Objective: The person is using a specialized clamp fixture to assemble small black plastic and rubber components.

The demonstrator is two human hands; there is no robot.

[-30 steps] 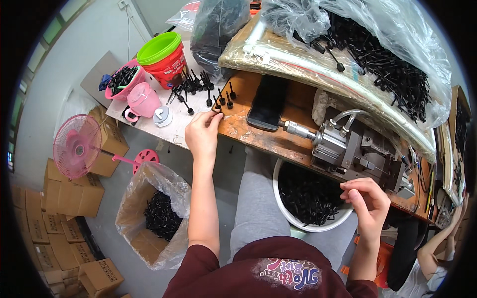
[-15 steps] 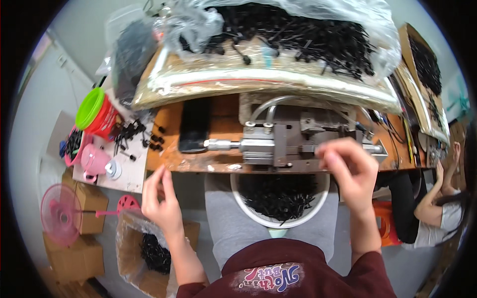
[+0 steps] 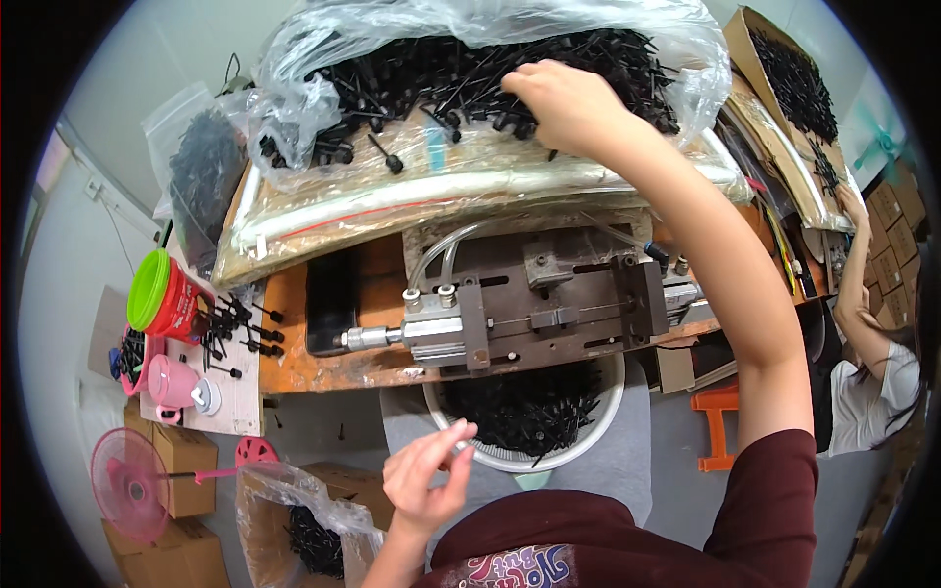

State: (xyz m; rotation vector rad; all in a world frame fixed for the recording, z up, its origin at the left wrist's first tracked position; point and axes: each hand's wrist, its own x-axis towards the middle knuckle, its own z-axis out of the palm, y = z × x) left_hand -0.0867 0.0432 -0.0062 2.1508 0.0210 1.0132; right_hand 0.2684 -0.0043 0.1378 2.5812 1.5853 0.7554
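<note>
My right hand (image 3: pixel 569 103) reaches over the far pile of thin black stemmed parts (image 3: pixel 412 73), its fingers bent down toward them. The fingertips are partly hidden, so any grip on a part cannot be seen. My left hand (image 3: pixel 426 480) hovers in front of the bench, beside a white basket (image 3: pixel 610 431) filled with similar black parts (image 3: pixel 520 416). Its fingers are loosely bent, with a small gap at the thumb and nothing visible between them. On the bench between the hands stands a metal clamping fixture (image 3: pixel 559 323) with a cylinder (image 3: pixel 431 338) and clear tubes.
A plastic-wrapped tray edge (image 3: pixel 470 186) borders the pile. Left are a dark phone-like slab (image 3: pixel 331 304), a red bucket (image 3: pixel 181 304), a pink cup (image 3: pixel 174 380) and loose black parts (image 3: pixel 230 328). A pink fan (image 3: pixel 132 485) and lined carton (image 3: pixel 294 510) stand below. A co-worker (image 3: pixel 872 382) sits at right.
My right hand has gone from the fixture up to the far pile. My left hand has moved right, to the basket's side. The view has shifted.
</note>
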